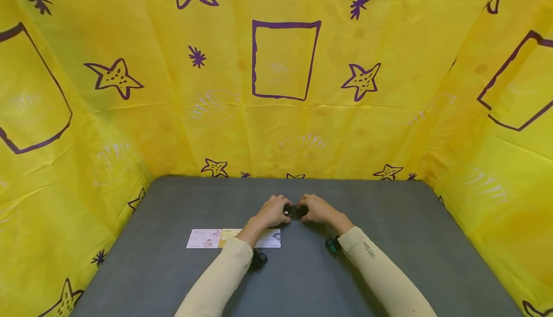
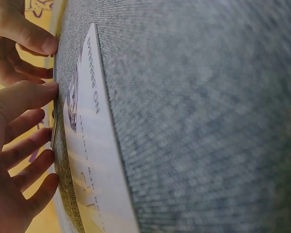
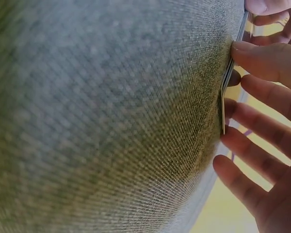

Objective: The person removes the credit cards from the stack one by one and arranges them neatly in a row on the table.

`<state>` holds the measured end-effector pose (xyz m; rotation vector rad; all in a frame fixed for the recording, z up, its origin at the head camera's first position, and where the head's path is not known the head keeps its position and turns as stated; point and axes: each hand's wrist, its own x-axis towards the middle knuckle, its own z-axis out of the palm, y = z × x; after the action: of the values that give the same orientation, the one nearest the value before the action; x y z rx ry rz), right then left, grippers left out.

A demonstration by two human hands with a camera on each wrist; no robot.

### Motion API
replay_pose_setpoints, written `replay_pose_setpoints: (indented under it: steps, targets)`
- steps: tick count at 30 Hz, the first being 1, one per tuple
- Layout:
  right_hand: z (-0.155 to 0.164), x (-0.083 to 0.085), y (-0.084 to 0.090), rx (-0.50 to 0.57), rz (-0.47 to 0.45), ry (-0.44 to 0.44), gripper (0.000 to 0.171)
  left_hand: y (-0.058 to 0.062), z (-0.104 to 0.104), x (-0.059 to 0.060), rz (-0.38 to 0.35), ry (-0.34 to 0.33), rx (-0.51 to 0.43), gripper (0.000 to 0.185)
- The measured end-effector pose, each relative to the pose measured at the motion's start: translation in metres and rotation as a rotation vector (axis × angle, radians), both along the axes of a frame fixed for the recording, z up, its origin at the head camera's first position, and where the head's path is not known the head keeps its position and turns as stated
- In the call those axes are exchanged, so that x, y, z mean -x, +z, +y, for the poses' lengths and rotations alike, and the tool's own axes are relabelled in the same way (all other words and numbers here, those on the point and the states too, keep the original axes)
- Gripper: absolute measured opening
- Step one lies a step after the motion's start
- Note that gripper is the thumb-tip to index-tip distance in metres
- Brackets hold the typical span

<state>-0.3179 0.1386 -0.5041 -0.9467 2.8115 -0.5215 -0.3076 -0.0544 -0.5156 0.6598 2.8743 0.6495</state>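
Note:
A thin, dark stack of cards (image 1: pixel 295 213) lies between the two hands, low over the grey table. My left hand (image 1: pixel 273 211) pinches its left end between thumb and fingers, and my right hand (image 1: pixel 317 210) pinches the right end. Edge-on in the right wrist view, the cards (image 3: pixel 227 80) look slightly fanned, with the right thumb (image 3: pixel 252 56) on the near side and fingers behind. In the left wrist view the left thumb (image 2: pixel 34 94) meets the stack's edge, while the other fingers are spread. The faces of the held cards are too small to read.
Left of the hands, a row on the table (image 1: pixel 345 278) has a pink-and-white card (image 1: pixel 204 238), a yellow card (image 1: pixel 229 234) and a white card (image 1: pixel 269 240), partly behind the left forearm. A yellow patterned cloth (image 1: pixel 276 129) encloses the back and sides.

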Motion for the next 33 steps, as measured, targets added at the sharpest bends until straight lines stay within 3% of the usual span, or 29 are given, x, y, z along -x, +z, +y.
replay_pose_setpoints:
  steps: [12,33]
  targets:
    - [-0.0001,-0.0002,0.0,0.024,-0.017,0.019,0.03,-0.0013,-0.0012,-0.0033,0.019,-0.008,-0.025,0.037]
    - [0.0002,0.0013,-0.0048,0.089,-0.003,-0.002,0.032,-0.0017,-0.0093,0.001,0.021,-0.042,-0.067,0.032]
